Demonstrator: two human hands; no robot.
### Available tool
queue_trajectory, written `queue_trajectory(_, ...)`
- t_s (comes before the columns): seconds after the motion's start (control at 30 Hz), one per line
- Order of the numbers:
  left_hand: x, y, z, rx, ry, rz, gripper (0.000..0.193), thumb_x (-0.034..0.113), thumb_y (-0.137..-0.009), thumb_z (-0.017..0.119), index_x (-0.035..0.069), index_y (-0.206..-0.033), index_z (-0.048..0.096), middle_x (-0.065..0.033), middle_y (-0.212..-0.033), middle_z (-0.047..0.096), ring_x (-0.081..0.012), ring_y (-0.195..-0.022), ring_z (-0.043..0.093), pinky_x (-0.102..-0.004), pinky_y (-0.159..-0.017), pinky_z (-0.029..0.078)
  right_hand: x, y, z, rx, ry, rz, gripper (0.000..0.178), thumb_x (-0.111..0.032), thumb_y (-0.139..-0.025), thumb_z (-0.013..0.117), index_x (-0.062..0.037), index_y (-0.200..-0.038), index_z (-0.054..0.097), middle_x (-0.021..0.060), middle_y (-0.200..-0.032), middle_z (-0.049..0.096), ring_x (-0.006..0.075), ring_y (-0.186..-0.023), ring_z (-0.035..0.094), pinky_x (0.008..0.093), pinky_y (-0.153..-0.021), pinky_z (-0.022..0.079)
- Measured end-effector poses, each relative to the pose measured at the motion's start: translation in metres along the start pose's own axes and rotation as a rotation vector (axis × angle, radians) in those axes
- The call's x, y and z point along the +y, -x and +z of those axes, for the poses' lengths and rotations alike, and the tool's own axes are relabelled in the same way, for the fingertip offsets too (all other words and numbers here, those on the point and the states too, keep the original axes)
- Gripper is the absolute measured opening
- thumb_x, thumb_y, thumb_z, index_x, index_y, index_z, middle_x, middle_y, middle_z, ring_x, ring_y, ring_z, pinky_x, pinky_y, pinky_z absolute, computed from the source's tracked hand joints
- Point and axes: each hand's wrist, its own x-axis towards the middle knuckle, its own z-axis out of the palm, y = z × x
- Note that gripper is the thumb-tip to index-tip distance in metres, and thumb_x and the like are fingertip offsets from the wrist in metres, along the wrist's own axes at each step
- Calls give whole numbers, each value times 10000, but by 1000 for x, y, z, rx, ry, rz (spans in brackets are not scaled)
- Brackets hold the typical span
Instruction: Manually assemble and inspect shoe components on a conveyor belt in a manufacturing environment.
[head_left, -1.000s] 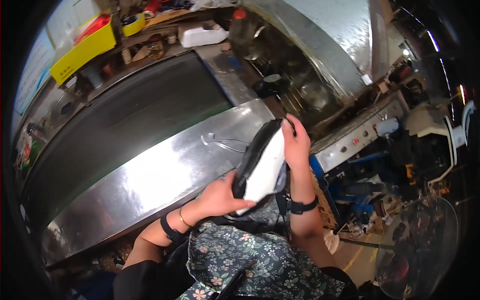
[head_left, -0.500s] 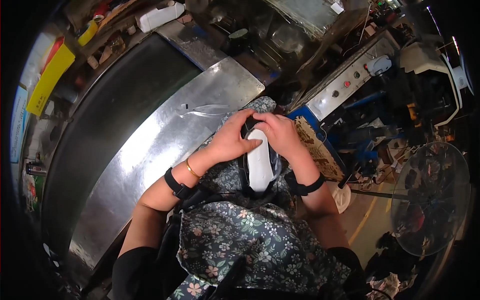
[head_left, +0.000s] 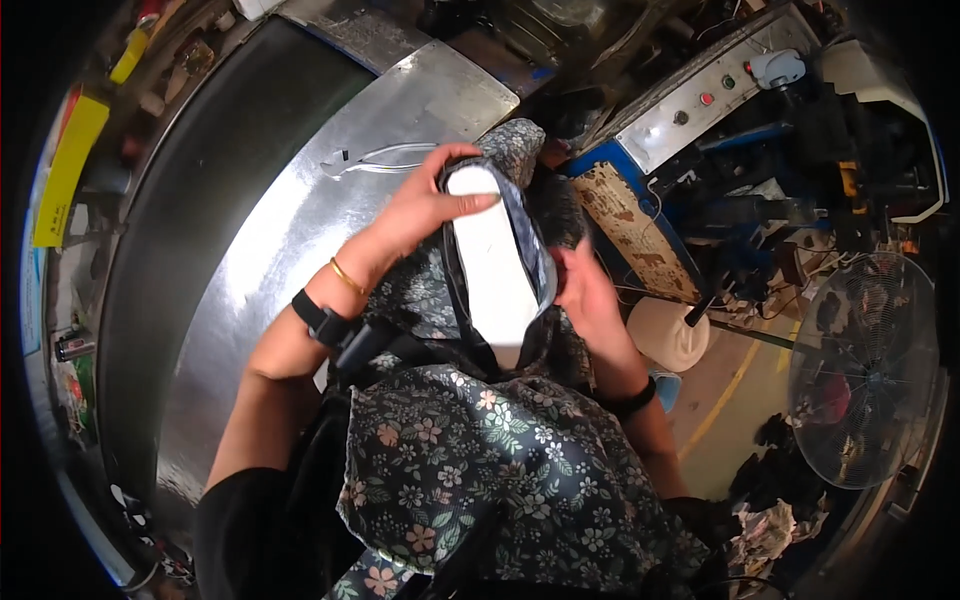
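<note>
Upright in front of my apron is a dark shoe upper (head_left: 541,255), its loose edges standing around a white sole-shaped piece (head_left: 490,255). My left hand (head_left: 425,205) grips the far end, with the thumb pressed on the white face and the fingers wrapped over the rim. On the other side my right hand (head_left: 590,295) has its fingertips at the upper's right edge, partly hidden behind it. Pincers (head_left: 385,160) of bare metal lie on the shiny metal tabletop (head_left: 270,260), beyond my left hand.
A dark curved belt (head_left: 200,200) runs along the left of the metal top. At the right stand a control panel (head_left: 690,110) with buttons, a worn board (head_left: 635,235) in a blue frame, and a round fan (head_left: 865,370). Below the board is a whitish container (head_left: 670,330).
The shoe upper has tipped so more of the white face shows, and its far end moved up and left. My right hand left the far end and came down along the right side.
</note>
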Motion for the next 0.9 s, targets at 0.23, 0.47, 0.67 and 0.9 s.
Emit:
queue_trajectory(0.23,-15,-2,3,48,59,-8,560,37,-822,749,43,-1307,468,-53,-1079,610,-146,-964,583,-283,-865,486,13,-50,32,221,930,-31,584,-420,-1061,286,59,-1177,600,192,-1045,700,289,-959,680,369,-847,521)
queue_trajectory(0.47,-13,-18,-2,45,-12,-110,559,41,-834,750,32,-1308,454,-57,-1077,613,-117,-965,575,-258,-840,484,-33,-50,83,264,1913,-203,361,-257,-998,385,32,-957,598,246,-912,668,442,-869,646,503,-787,523)
queue_trajectory(0.67,-22,-20,-3,1,-119,28,581,74,-853,752,48,-1343,440,-36,-1118,591,-109,-1001,553,-263,-852,479,1,-11,2,120,1017,25,629,-444,-1063,244,60,-1352,486,232,-1325,580,301,-1264,535,376,-1073,380)
queue_trajectory(0.9,0,-25,-3,-14,-29,-70,508,128,-872,717,28,-1314,486,-68,-1123,625,-150,-1027,582,-302,-917,477,27,-35,28,91,891,-352,591,-243,-1043,443,-45,-1541,195,243,-1432,450,329,-1320,455,358,-1079,362)
